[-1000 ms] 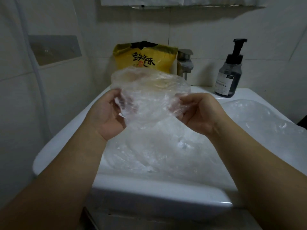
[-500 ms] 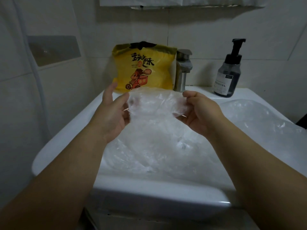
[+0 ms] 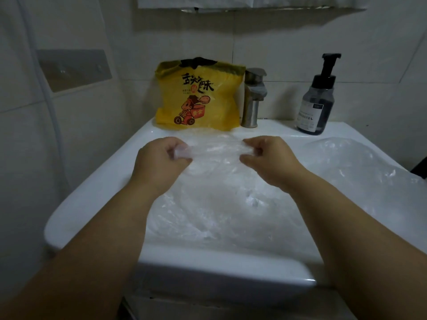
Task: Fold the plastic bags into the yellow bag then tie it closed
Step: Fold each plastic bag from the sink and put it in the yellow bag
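Left hand (image 3: 161,158) and right hand (image 3: 268,155) each pinch one crinkled, translucent plastic bag (image 3: 215,150); one glossy yellow bag (image 3: 198,95) behind.

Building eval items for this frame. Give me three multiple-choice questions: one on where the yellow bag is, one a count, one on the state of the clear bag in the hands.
1. Where does the yellow bag stand?
A. on the floor
B. on the back ledge of the sink, left of the faucet
C. hung from the wall

2. How many pump bottles stand on the sink?
A. one
B. two
C. three

3. The clear bag raised above the basin is:
A. lying untouched
B. gripped by one hand only
C. pinched at both ends, by the left hand and the right hand

Key: 1 B, it stands on the ledge beside the faucet; 2 A, a single dark bottle stands at the back right; 3 C, each hand curls round one end.
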`<state>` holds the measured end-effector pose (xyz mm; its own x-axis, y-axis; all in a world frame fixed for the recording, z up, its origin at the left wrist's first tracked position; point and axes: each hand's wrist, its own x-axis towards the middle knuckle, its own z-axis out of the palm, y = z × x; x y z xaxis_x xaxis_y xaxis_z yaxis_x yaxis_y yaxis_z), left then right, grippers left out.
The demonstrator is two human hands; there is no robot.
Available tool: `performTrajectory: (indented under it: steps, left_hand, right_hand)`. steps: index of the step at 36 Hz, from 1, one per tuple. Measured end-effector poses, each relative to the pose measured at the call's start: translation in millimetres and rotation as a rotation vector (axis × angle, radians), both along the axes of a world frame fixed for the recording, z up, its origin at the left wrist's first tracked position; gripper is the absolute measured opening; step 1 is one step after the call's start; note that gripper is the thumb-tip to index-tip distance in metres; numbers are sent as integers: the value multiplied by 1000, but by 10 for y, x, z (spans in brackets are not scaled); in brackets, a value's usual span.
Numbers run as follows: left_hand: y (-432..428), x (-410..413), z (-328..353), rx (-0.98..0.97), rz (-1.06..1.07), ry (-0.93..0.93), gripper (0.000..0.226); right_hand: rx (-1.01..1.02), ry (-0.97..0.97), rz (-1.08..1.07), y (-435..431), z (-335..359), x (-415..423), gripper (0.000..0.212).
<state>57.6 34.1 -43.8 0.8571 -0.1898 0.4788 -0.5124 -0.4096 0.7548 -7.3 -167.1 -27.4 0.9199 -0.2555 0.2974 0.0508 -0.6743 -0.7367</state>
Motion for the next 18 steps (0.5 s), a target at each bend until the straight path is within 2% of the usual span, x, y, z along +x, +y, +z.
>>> performTrajectory:
  steps: [2, 4, 7, 10, 12, 15, 16, 18]
  left_hand:
    - [-11, 4, 26, -47, 15, 34, 11]
    - [-9, 29, 58, -195, -25, 158, 18]
    - [-4, 45, 122, -473, -182, 406, 13]
    - [-41, 36, 131, -582, -279, 533, 25]
    - [-62, 13, 111, -502, -276, 536, 32]
    - [-49, -22, 77, -331, -328, 657, 77]
    - [-47, -27, 71, -285, -355, 693, 80]
    - [-42, -45, 75, -230, -408, 713, 59]
  right_hand:
    - [26, -20, -30, 10, 16, -6, 24]
    - [234, -10, -38, 26, 57, -17, 10]
    - [633, 11, 47, 31, 94, 8, 16]
    - [959, -35, 160, 54, 105, 26, 21]
    - [1017, -60, 181, 89, 87, 33, 25]
    - [998, -90, 101, 127, 66, 47, 27]
    - [994, -107, 79, 125, 65, 53, 27]
    - [995, -125, 37, 105, 71, 61, 26]
